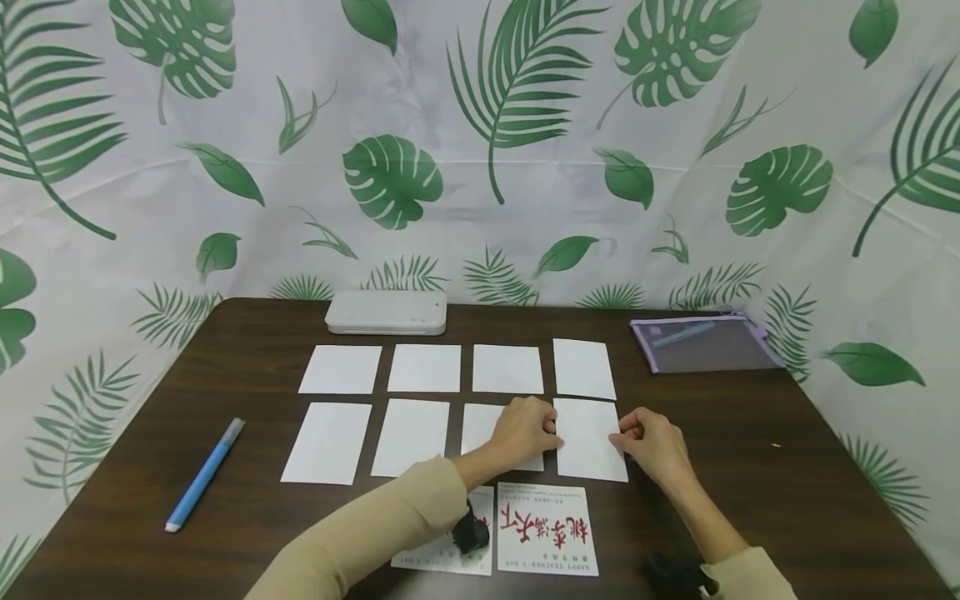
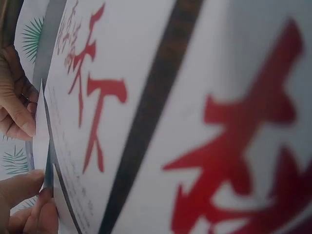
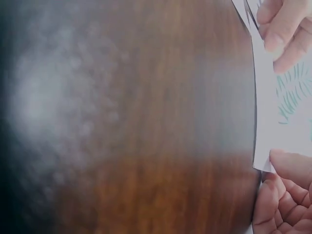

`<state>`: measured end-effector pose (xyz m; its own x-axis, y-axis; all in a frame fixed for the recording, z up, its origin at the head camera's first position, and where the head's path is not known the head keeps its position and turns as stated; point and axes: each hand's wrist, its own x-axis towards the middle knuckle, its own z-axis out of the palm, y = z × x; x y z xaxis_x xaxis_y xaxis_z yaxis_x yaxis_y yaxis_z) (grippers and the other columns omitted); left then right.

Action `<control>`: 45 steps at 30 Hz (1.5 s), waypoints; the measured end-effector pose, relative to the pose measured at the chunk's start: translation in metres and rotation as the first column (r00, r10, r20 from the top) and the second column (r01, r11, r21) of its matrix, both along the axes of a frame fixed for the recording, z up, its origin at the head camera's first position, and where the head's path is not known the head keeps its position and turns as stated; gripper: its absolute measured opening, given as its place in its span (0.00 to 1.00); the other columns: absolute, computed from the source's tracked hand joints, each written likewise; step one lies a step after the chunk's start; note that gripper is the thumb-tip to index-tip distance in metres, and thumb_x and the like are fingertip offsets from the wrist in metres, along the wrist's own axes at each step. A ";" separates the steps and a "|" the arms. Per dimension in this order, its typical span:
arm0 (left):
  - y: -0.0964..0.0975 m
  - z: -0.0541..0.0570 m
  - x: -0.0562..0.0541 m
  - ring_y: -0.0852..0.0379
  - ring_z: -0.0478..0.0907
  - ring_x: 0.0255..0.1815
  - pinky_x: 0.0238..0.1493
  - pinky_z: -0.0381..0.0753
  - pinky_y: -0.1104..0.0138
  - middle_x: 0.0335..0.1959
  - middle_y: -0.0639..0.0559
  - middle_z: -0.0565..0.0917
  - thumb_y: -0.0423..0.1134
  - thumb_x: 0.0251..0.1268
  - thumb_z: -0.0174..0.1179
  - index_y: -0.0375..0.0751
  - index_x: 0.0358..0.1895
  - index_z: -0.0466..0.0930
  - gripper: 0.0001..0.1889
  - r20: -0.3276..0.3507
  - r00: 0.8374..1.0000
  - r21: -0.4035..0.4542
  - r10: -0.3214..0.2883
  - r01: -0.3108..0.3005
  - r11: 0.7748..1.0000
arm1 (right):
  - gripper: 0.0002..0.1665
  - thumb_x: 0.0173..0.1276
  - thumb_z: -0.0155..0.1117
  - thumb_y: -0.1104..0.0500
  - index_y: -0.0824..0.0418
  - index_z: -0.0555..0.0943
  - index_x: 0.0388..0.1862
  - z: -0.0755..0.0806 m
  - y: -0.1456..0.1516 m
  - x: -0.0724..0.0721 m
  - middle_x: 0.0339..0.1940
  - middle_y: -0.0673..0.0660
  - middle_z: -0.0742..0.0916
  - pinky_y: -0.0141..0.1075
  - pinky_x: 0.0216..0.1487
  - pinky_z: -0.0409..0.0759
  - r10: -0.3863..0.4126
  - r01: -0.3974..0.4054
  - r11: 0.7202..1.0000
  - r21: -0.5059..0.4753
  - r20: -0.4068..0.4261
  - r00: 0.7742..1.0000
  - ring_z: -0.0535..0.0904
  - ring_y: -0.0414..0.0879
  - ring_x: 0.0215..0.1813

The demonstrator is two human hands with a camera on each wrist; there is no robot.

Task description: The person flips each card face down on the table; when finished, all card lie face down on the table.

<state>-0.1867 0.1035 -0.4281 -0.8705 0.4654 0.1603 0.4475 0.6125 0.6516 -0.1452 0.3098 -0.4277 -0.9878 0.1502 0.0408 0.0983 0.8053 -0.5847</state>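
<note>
A blank white card (image 1: 591,442) lies at the right end of the nearer row, held between both hands. My left hand (image 1: 525,432) pinches its left edge, thumb on one face and fingers on the other, as the left wrist view shows. On the opposite edge, my right hand (image 1: 658,446) pinches the card with thumb and fingertips; the right wrist view shows this card (image 3: 265,112) stretched between the two hands. Under the left hand, a neighbouring white card (image 1: 480,425) is partly covered. Closer to me lies a card with red characters (image 1: 547,529), and a second printed card (image 1: 442,554) is partly hidden by the left forearm.
More white cards, such as the far right one (image 1: 585,369), form two rows on the dark wooden table (image 1: 247,358). A blue marker (image 1: 204,477) lies at left. At the back are a white case (image 1: 386,312) and a purple-edged mesh pouch (image 1: 705,343) containing a pen.
</note>
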 end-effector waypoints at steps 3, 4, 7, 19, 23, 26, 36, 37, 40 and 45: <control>0.002 0.000 0.000 0.69 0.62 0.14 0.17 0.59 0.78 0.12 0.60 0.73 0.34 0.45 0.72 0.43 0.16 0.76 0.12 -0.015 1.000 -0.040 -0.006 0.005 0.999 | 0.10 0.54 0.70 0.62 0.65 0.79 0.32 0.000 0.001 -0.001 0.21 0.51 0.79 0.36 0.26 0.66 0.008 -0.008 1.000 0.008 0.008 1.000 0.72 0.43 0.24; 0.003 0.000 0.000 0.69 0.62 0.14 0.17 0.59 0.78 0.11 0.61 0.73 0.35 0.45 0.71 0.44 0.15 0.75 0.13 -0.020 1.000 -0.053 -0.009 0.008 0.999 | 0.10 0.54 0.70 0.62 0.65 0.79 0.32 0.000 0.001 -0.002 0.21 0.51 0.80 0.36 0.26 0.66 0.011 -0.011 1.000 0.010 0.011 1.000 0.72 0.43 0.24; 0.004 0.000 0.001 0.68 0.61 0.14 0.17 0.58 0.77 0.10 0.61 0.71 0.35 0.45 0.71 0.45 0.13 0.73 0.15 -0.036 0.999 -0.082 -0.017 0.014 0.997 | 0.10 0.54 0.70 0.62 0.65 0.79 0.32 0.000 0.000 -0.002 0.21 0.52 0.80 0.35 0.26 0.67 0.016 -0.016 1.000 0.008 0.025 1.000 0.72 0.43 0.24; 0.005 -0.001 0.002 0.68 0.62 0.14 0.16 0.57 0.77 0.11 0.61 0.71 0.35 0.46 0.71 0.45 0.14 0.73 0.15 -0.039 0.999 -0.088 -0.029 0.025 0.996 | 0.09 0.55 0.70 0.61 0.63 0.77 0.28 0.002 0.000 -0.002 0.21 0.52 0.78 0.36 0.26 0.66 0.047 -0.050 0.997 0.066 0.037 0.998 0.71 0.45 0.26; 0.003 0.000 0.001 0.69 0.62 0.14 0.18 0.59 0.78 0.11 0.59 0.75 0.35 0.46 0.72 0.42 0.17 0.77 0.11 -0.038 0.998 -0.078 -0.046 0.043 0.996 | 0.09 0.56 0.69 0.61 0.62 0.77 0.27 0.004 -0.003 -0.002 0.20 0.51 0.77 0.35 0.24 0.65 0.055 -0.055 0.995 0.079 0.003 0.998 0.70 0.44 0.24; -0.005 0.008 0.000 0.68 0.69 0.18 0.21 0.64 0.78 0.19 0.55 0.82 0.35 0.48 0.71 0.36 0.30 0.84 0.07 0.006 0.997 -0.029 -0.082 0.082 0.996 | 0.08 0.58 0.68 0.61 0.63 0.78 0.29 0.010 -0.011 -0.003 0.19 0.51 0.77 0.33 0.22 0.67 0.056 -0.054 0.998 0.036 -0.062 0.996 0.70 0.42 0.21; -0.103 0.036 0.013 0.59 0.82 0.31 0.33 0.79 0.73 0.29 0.53 0.84 0.34 0.51 0.69 0.34 0.43 0.83 0.14 0.275 0.944 0.088 -0.184 0.165 0.982 | 0.06 0.58 0.68 0.64 0.64 0.80 0.33 0.023 -0.087 0.008 0.22 0.52 0.81 0.29 0.23 0.74 0.298 -0.299 0.912 -0.279 -0.045 0.953 0.73 0.38 0.23; -0.114 0.034 0.017 0.59 0.81 0.30 0.33 0.79 0.73 0.29 0.54 0.84 0.34 0.51 0.69 0.34 0.42 0.83 0.14 0.282 0.943 0.079 -0.179 0.163 0.983 | 0.06 0.58 0.68 0.64 0.64 0.80 0.34 0.022 -0.094 0.011 0.22 0.51 0.80 0.29 0.24 0.74 0.331 -0.327 0.900 -0.288 -0.036 0.943 0.73 0.38 0.23; -0.143 0.029 0.027 0.61 0.80 0.29 0.32 0.78 0.72 0.28 0.55 0.82 0.34 0.49 0.70 0.35 0.39 0.83 0.13 0.273 0.950 0.048 -0.151 0.143 0.988 | 0.07 0.57 0.69 0.64 0.64 0.81 0.34 0.018 -0.113 0.019 0.22 0.49 0.80 0.28 0.26 0.73 0.418 -0.410 0.867 -0.281 -0.035 0.908 0.72 0.37 0.24; -0.177 0.019 0.040 0.63 0.78 0.26 0.29 0.77 0.74 0.27 0.52 0.81 0.33 0.47 0.71 0.35 0.38 0.82 0.13 0.236 0.967 0.031 -0.092 0.087 0.996 | 0.07 0.55 0.70 0.65 0.62 0.81 0.32 0.008 -0.135 0.024 0.22 0.47 0.79 0.26 0.26 0.73 0.488 -0.483 0.845 -0.229 -0.041 0.872 0.70 0.34 0.24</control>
<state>-0.1466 -0.0735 -0.4088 -0.8398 0.5418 -0.0354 0.3313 0.5630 0.7572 -0.1207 0.1746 -0.4192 -0.9372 -0.3458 0.0461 -0.2585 0.5996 -0.7574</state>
